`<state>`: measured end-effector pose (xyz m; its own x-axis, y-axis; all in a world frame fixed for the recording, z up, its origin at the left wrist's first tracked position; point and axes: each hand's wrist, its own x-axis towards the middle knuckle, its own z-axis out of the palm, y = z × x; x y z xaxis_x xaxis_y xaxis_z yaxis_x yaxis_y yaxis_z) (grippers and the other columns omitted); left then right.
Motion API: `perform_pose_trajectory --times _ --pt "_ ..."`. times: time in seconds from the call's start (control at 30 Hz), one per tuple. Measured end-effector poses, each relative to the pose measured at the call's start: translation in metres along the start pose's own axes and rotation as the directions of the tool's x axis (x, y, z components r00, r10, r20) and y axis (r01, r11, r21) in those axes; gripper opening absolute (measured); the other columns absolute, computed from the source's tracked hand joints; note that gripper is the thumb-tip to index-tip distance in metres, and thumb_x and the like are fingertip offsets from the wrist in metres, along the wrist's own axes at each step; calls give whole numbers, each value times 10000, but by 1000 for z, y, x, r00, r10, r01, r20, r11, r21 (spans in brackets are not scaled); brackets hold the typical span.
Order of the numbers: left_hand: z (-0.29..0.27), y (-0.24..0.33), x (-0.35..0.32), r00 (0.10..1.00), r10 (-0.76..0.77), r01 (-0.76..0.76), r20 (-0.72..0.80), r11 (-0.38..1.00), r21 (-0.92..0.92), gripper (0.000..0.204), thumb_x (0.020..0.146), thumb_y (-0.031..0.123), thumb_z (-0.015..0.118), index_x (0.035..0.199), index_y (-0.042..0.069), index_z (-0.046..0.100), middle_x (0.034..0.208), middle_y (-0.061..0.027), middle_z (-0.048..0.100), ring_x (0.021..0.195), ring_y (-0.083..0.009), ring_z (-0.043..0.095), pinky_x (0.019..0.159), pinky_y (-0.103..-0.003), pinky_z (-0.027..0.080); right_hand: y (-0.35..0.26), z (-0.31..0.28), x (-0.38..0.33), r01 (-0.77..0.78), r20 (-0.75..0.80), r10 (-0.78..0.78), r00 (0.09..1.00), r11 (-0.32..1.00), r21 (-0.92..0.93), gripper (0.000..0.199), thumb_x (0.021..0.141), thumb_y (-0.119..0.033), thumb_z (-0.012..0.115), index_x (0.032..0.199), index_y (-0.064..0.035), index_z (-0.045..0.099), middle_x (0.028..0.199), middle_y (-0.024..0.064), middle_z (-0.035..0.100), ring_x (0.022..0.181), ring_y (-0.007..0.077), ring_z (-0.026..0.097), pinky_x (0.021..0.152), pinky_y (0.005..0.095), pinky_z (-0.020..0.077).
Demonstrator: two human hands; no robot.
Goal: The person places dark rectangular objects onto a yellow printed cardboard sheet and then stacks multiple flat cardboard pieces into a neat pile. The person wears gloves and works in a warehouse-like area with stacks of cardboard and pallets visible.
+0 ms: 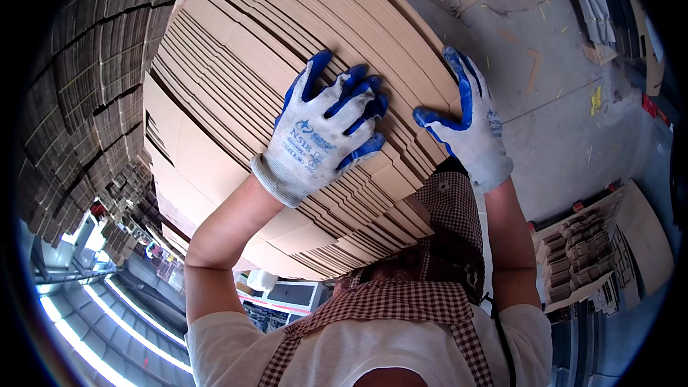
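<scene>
Many flat brown cardboard sheets (344, 11) stand packed together on edge in front of me, some rows set in steps. I wear white gloves with blue-coated palms and fingers. Across the sheets' top edges lies my left hand (315, 125), its fingers spread and slightly bent, the palm side down. My right hand (473, 118) is at the right outer side of the pack. Its thumb reaches over the top edges, while the fingers extend along the outer sheet, apart from the thumb. No single sheet is visibly lifted in either hand.
Tall stacks of bundled cardboard (93, 50) rise on the left. The grey concrete floor (545, 150) to the right carries yellow strips and cardboard scraps. At the lower right is an open box (580, 251) of cardboard pieces. More folded sheets (595, 11) lie at the upper right.
</scene>
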<state>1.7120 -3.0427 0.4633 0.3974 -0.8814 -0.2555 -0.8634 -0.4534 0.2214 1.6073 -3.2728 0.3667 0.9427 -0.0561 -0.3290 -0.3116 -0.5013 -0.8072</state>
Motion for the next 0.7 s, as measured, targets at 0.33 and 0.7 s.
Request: perform_pose_trajectory --times 0.33,0.7 --pt "-3 10 4 999 -37 32 -37 993 -118 478 824 318 721 1273 175 640 1379 -82 583 1402 -271 449 1185 -632 250 -10 -7 -3 62 -18 -60 998 990 128 915 796 -393 819 1531 -118 348 1504 202 418 1342 411 452 1115 506 387" --pt "8 4 15 1000 14 -14 -17 1000 -13 417 835 306 700 1239 205 679 1288 -50 613 1346 -262 498 1201 -595 251 -16 -8 -4 59 -38 -57 998 997 54 909 798 -326 822 1542 -142 334 1498 181 429 1318 400 480 1096 496 415"
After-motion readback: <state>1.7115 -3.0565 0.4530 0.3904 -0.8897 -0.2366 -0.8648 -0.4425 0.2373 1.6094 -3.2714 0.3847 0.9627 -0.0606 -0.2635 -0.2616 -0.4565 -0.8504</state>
